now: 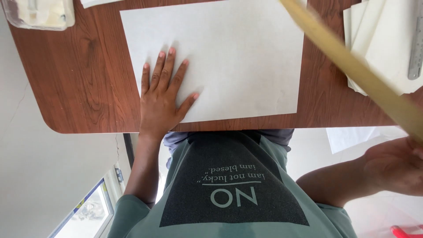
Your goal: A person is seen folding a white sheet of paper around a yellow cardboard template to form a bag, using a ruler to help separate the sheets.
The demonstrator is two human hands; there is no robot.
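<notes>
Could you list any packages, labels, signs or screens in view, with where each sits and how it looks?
Clear plastic container: top left corner of the wooden table, rectangular, pale contents, no label visible.
Printed panel on the shirt: on the person's chest, dark block on grey-green cloth with pale lettering.
No signs or screens in view.

A plain white rectangular paper sheet (229,53) is lying flat mid-table; a long yellowish wooden ruler (352,66) is slanting across the right side.
</notes>
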